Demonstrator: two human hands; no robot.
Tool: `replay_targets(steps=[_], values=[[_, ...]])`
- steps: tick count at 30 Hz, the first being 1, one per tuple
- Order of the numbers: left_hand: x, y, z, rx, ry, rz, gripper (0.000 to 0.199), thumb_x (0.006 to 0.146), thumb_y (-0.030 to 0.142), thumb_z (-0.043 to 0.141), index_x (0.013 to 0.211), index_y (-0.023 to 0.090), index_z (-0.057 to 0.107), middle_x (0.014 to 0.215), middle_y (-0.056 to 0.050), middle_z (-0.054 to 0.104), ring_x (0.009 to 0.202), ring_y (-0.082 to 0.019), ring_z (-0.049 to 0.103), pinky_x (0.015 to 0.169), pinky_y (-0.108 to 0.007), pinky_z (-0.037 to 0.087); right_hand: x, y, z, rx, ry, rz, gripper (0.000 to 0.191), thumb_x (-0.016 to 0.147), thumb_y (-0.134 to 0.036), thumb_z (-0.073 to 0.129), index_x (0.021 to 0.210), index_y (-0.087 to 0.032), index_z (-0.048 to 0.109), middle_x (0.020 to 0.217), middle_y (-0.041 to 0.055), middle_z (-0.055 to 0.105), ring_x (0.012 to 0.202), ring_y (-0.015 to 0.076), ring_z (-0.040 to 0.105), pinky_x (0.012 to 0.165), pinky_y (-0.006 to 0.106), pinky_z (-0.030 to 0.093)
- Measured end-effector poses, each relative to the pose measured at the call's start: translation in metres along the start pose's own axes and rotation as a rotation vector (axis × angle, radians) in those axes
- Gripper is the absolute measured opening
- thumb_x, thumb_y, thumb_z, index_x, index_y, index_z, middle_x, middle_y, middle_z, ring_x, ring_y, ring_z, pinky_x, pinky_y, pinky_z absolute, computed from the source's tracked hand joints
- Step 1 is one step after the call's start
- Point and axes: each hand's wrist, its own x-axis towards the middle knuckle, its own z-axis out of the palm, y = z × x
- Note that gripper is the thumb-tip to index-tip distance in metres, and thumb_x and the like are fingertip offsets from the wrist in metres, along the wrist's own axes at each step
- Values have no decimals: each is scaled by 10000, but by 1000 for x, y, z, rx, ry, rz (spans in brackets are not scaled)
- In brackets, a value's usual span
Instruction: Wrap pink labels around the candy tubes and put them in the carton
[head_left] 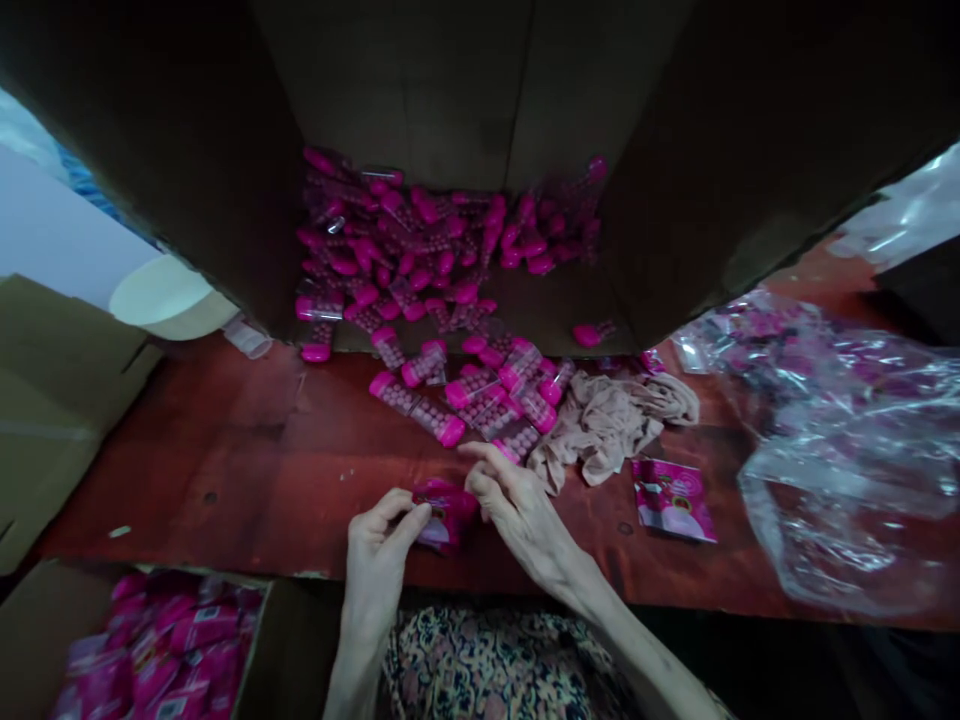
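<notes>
No wording legible on my feed. Flat pink sachet at right of tabletop: printed marks, too small for me to read. Held pink sachet: print blurred, also unreadable. Pink packets in lower-left carton: pale barcode-like patches, no digits I can make out.
</notes>
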Motion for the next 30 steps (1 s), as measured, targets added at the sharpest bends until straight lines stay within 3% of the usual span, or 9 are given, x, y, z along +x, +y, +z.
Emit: replay_targets(steps=[3,6,12,17,20,25,27,30], values=[[-2,-5,-6,165,154,88,162,743,272,606,614,182,644,631,6,537,615,-146,479,601,-237,371,-5,6,19,-46,124,28,309,859,-299,526,1134,-159,512,756,14,608,581,129,541,579,244,456],[-4,-7,-5,384,267,186,131,770,251,565,687,209,657,672,-5,549,637,-167,497,641,-260,374,-13,8,40,-172,192,-39,264,865,-237,485,1112,-153,523,821,56,605,639,159,566,599,274,490],[-9,-9,-7,566,355,219,193,803,257,513,877,225,689,799,-37,561,719,-202,527,719,-297,377,-20,7,60,-374,217,-113,217,887,-177,408,1037,-123,554,838,89,595,709,202,589,593,304,515],[-7,-9,-16,477,383,276,174,795,264,534,867,231,689,835,-33,586,791,-201,549,754,-277,390,-23,9,63,-403,202,-129,237,895,-197,429,1081,-103,540,867,101,602,757,217,587,640,325,518],[-7,-10,-22,403,371,269,166,804,266,527,836,218,682,810,-28,609,772,-184,551,739,-251,394,-33,2,67,-438,204,-136,317,886,-296,472,1134,-103,512,936,123,609,826,244,577,711,370,505],[-10,-19,-25,171,323,64,187,774,345,572,727,184,654,662,-1,582,654,-159,524,644,-235,421,-46,-8,81,-612,238,-107,633,811,-511,517,1251,-66,423,1096,189,578,964,333,529,810,498,437],[-11,-22,-24,69,311,-19,224,759,377,585,709,173,663,633,3,592,629,-153,530,621,-233,434,-44,-7,83,-636,260,-85,553,841,-463,496,1229,-72,445,1081,183,584,953,323,530,796,489,433],[-12,-24,-25,35,386,-30,214,737,373,616,744,174,693,678,4,642,652,-143,554,657,-225,445,-34,0,79,-608,254,-58,364,868,-348,497,1138,-105,519,1052,158,591,933,295,530,775,459,439]])
